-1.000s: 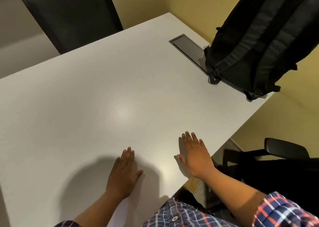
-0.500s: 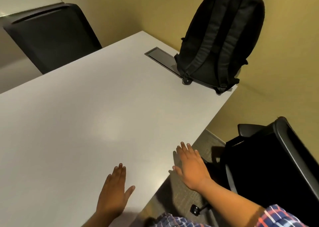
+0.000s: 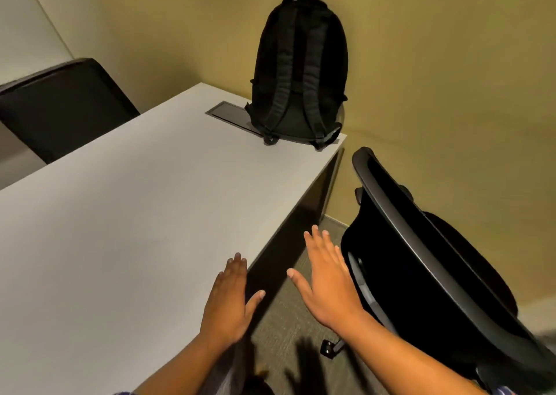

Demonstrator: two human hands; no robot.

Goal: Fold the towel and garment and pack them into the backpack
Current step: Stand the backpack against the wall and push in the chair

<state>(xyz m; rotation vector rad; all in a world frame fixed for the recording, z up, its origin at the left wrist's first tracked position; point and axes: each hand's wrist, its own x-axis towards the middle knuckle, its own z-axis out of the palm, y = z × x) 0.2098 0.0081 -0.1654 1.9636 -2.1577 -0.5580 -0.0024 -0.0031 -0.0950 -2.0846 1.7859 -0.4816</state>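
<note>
1 black backpack [image 3: 301, 73], 1 white table [image 3: 120, 214], 2 black office chairs, 2 bare hands, 1 grey recessed panel [image 3: 224, 113] in the tabletop.

Left hand [image 3: 230, 301]: palm down, fingers straight and together, thumb out to the side, holding nothing. It sits over the table's right edge at the near end; cannot tell if it touches the surface.

Right hand [image 3: 326, 283]: palm down, fingers straight, thumb spread, holding nothing. It is off the table, over the carpet [image 3: 288, 322], between the table edge and the right chair [image 3: 421, 244].

Backpack stands upright on the table's far right corner, straps facing the camera, its base overlapping the panel's right end. It is well apart from both hands, straight beyond them.

The left chair [image 3: 60, 106] is at the table's far left side.
</note>
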